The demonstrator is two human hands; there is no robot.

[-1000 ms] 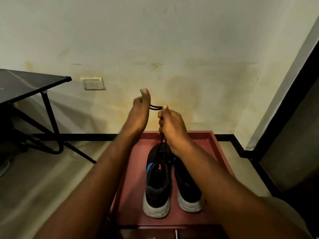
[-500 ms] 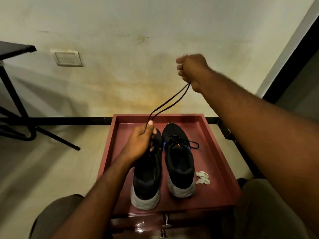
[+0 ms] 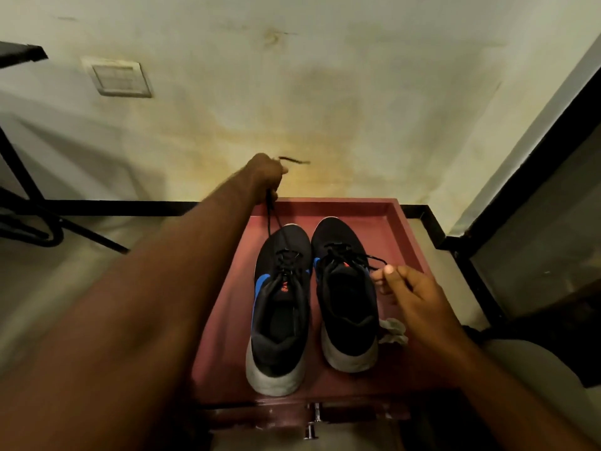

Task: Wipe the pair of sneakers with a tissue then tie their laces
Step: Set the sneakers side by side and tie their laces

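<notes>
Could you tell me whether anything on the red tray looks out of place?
Only the crumpled tissue, left on the red tray against the right sneaker. Both sneakers stand upright, side by side.

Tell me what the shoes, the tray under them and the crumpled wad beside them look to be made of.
Shoes: dark matte uppers, probably knit or mesh fabric; pale soles look like foam or rubber, dull and slightly scuffed. Tray: reddish brown, smooth and faintly glossy with square raised walls, likely painted wood or laminate. Wad: white, soft and creased like tissue paper.
</notes>
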